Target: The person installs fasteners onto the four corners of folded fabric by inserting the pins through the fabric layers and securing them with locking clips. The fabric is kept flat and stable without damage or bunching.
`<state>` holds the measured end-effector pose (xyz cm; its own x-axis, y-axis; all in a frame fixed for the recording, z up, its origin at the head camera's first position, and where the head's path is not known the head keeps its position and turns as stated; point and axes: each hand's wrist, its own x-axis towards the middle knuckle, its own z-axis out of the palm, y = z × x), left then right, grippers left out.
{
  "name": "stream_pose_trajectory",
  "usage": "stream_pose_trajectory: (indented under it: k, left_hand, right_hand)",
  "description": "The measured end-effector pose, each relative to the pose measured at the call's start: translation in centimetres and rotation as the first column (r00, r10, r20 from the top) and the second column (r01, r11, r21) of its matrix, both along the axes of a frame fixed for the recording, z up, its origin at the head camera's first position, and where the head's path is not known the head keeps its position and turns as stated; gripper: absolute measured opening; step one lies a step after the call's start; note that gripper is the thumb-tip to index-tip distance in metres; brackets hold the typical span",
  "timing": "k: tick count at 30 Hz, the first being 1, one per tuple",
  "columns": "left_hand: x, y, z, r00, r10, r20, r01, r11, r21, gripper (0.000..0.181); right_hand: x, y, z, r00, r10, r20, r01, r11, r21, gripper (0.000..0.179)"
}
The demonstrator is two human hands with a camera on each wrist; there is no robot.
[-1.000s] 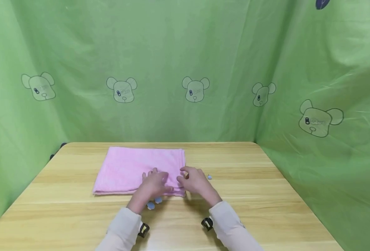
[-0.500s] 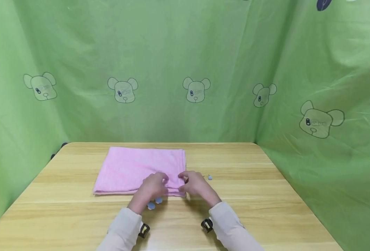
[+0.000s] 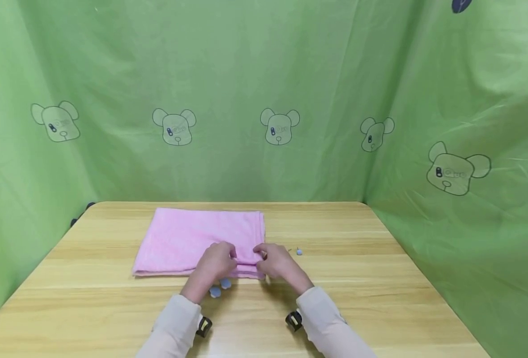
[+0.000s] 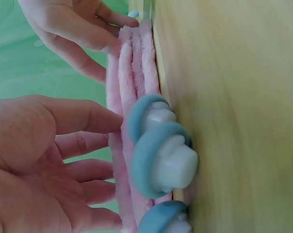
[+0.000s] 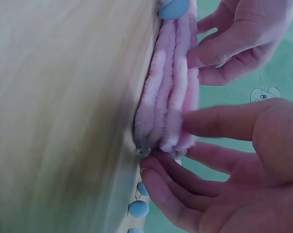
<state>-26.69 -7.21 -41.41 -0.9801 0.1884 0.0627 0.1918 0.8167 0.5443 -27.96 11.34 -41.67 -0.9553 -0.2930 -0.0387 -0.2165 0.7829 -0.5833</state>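
Note:
A pink plush towel point(image 3: 179, 238), folded into several layers, lies flat on the wooden table. At its near edge my left hand point(image 3: 215, 261) pinches the upper layer; in the left wrist view the thumb of the left hand point(image 4: 35, 155) meets the layered edge, with the other fingers reaching over the top. My right hand point(image 3: 278, 261) grips the near right corner. In the right wrist view, the thumb of the right hand point(image 5: 248, 165) presses the layers while its fingers curl around the corner. A raised crease runs between both hands.
Mushroom-shaped pieces with blue caps and white bases point(image 4: 170, 160) stand along the towel's near edge, below my left hand. Another small blue piece point(image 3: 299, 252) sits right of the towel. Green curtains point(image 3: 228, 74) with bear heads surround the wooden table point(image 3: 358, 308).
My left hand's spread fingers have drawn in on the towel, and the hand has shifted slightly left. My right hand's fingers have closed at the corner. The towel's near edge is a little more creased.

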Motion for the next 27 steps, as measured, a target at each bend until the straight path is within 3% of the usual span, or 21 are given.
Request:
stream_pose_trajectory:
  k: [4,11,16,24,27]
  left_hand:
    - [-0.17,-0.19,-0.14,0.999,0.006,-0.036,-0.006,1.0,-0.003,0.004]
    - [-0.48,-0.33,0.06,0.997,0.017,-0.076,-0.011,0.997,0.08,0.005]
    - [-0.4,-0.22,0.42,0.995,0.026,-0.1,-0.016,0.995,0.098,0.003]
    - [-0.41,0.34,0.45,0.995,0.004,-0.097,0.013,0.986,0.164,0.028]
    - [-0.46,0.55,0.28,0.993,0.01,-0.122,0.012,0.983,0.181,0.027]
  right_hand:
    - [0.01,-0.02,-0.17,0.999,-0.003,-0.034,0.003,1.0,0.006,0.04]
    - [-0.1,0.19,-0.38,0.998,-0.021,-0.061,0.018,0.999,-0.045,0.04]
    - [-0.44,0.28,-0.68,0.996,-0.065,-0.059,0.053,0.98,-0.19,0.006]
    - [-0.6,0.04,-0.39,0.985,-0.154,-0.08,0.117,0.93,-0.349,0.012]
    - [-0.63,0.07,-0.4,0.982,-0.17,-0.085,0.128,0.92,-0.369,0.012]
